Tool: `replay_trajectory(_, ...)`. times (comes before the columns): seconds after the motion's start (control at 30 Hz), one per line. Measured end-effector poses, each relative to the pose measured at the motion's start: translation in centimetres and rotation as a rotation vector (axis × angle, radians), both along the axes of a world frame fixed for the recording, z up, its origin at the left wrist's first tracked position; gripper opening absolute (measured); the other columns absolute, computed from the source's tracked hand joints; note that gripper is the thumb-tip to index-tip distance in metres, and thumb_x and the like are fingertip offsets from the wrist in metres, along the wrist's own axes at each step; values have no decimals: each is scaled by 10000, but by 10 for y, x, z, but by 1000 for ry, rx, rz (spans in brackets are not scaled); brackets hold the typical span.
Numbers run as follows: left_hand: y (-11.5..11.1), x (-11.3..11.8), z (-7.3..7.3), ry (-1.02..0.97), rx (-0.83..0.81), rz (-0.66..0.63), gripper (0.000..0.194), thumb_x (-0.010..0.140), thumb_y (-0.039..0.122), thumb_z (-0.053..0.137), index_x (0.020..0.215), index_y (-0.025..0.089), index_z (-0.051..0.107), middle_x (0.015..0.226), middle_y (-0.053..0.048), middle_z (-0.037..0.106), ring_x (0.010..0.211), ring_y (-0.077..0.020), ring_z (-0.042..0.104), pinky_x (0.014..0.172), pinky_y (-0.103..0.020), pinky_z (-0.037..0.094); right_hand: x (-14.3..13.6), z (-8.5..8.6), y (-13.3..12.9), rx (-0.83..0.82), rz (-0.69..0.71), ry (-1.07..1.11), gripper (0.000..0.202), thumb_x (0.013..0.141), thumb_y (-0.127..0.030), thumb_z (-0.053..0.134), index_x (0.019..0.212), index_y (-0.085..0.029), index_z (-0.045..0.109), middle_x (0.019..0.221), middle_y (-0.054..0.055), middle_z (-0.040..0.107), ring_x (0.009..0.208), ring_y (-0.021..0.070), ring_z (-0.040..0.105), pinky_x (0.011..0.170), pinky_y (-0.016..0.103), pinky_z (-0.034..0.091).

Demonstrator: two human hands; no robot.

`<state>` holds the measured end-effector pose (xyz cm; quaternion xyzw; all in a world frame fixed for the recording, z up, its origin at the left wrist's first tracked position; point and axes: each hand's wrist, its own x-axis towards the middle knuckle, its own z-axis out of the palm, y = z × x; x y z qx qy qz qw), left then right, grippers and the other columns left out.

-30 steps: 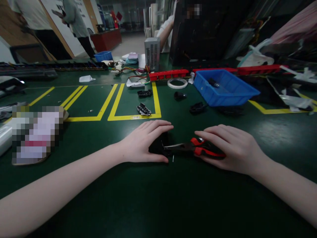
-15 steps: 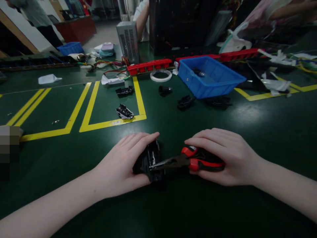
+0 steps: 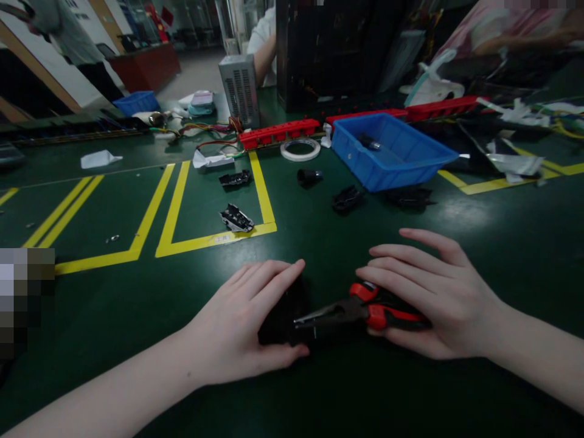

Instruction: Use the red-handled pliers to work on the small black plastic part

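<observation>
Mostly, the left hand [image 3: 244, 325] hides the dark part [image 3: 280, 316] it grasps, while the right hand [image 3: 440, 298] grips partly covered red-handled pliers [image 3: 347, 310].

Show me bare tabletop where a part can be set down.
One bare patch of the green table lies between the forearms, another between the right hand and the yellow tape beyond it. Crowded: around the larger blue bin, with black parts close by.
</observation>
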<state>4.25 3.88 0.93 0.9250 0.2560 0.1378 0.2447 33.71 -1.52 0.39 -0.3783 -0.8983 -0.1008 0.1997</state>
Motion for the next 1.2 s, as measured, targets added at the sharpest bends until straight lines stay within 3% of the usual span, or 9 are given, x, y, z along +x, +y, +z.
replay_trajectory(0.43,2,1,2,-16,38,-43,859,800,667,616,1444,163,353,1258,-131,586,1143,-297,544,988,-453,428,-3,2,0,-4,-8,36,357,885,-446,518,1130,-194,582,952,65,719,992,261,632,1056,518,324)
replay_trajectory(1.2,2,2,2,-7,40,-43,852,824,670,584,1435,118,366,1248,-139,576,1142,-283,527,995,-431,406,-3,0,3,24,6,28,359,863,-426,545,1116,-177,597,932,71,722,962,267,637,1050,523,322)
